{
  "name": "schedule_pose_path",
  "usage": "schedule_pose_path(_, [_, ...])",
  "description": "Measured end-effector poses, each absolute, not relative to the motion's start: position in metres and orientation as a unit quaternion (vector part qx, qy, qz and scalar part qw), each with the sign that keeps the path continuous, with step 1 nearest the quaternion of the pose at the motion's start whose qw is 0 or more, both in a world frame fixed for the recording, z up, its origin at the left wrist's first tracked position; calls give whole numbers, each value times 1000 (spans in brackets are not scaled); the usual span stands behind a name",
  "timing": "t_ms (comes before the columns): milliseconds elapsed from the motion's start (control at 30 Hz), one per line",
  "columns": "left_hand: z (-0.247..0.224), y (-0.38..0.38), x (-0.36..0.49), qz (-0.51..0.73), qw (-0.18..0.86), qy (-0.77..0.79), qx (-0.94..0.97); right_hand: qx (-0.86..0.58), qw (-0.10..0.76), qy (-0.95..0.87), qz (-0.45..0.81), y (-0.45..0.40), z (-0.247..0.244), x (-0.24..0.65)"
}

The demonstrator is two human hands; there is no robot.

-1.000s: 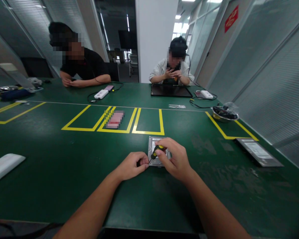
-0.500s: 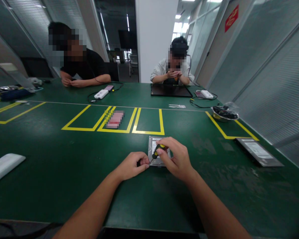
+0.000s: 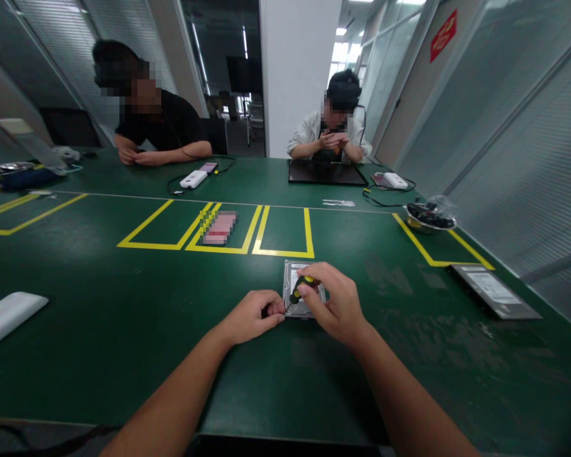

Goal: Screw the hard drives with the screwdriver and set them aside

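At the far left of the green desk (image 3: pixel 147 355) lies a long, rounded white object (image 3: pixel 10 317), well apart from the hands. Further right, a flat pink rectangle (image 3: pixel 221 228), pixelated, lies within yellow tape lines (image 3: pixel 147 247), beyond the left hand (image 3: pixel 253 315). That hand has its fingers curled and its thumb drawn close, the tips at the near left corner of a rectangular silver metal hard drive (image 3: pixel 302 309); whether they grip it, I cannot tell. The drive lies flat on the desk, just right of the left hand and partly beneath the right hand (image 3: pixel 335 301), its long axis seeming to run away from the person. The right hand is closed around the handle of a short black-and-yellow screwdriver (image 3: pixel 298 291), whose shaft slants down and leftward to that same corner, where the left hand is nearer. At the right are a round metal bowl (image 3: pixel 427 226) and, closer, a larger flat silver-and-black device (image 3: pixel 495 292). Counted: two hands, one screwdriver, one hard drive, one bowl, one device, one white object, one pink rectangle.
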State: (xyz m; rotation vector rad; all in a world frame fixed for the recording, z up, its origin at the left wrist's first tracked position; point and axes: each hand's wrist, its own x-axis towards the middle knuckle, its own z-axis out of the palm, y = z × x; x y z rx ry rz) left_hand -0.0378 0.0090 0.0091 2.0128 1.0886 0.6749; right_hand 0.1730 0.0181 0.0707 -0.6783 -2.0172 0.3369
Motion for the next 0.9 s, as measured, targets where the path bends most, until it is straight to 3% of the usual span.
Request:
schedule_pose_path(300, [8,9,-38,265,365,424,785,-335,486,-799,118,15,71,167])
schedule_pose_path(900, [5,10,-39,277,360,417,787,-348,431,-812,187,10,85,158])
